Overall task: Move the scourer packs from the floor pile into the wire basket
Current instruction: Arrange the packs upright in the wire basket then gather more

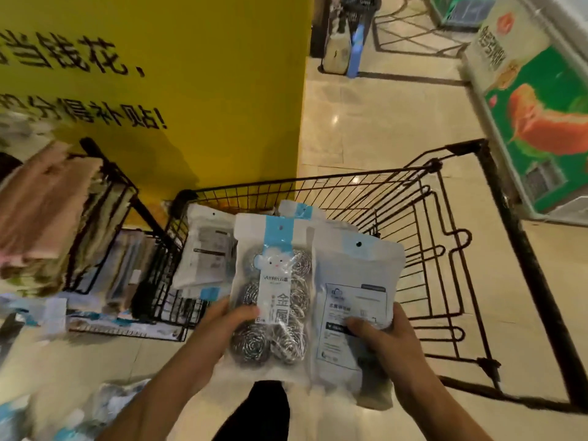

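My left hand [222, 329] grips a scourer pack [273, 281] that faces me, with steel scourers showing through its clear front. My right hand [381, 338] grips a second pack [353, 300] turned back side up, white with printed text. Both packs hang over the near edge of the black wire basket [445, 237]. Inside the basket, at its left end, stand more packs [206, 249]. The floor pile [105, 409] lies blurred at the bottom left.
A yellow wall [191, 90] with black lettering rises behind the basket. A second wire rack [95, 218] with folded cloths stands to the left. A green freezer cabinet [541, 122] is at the right. Beige tiled floor [381, 122] stretches ahead.
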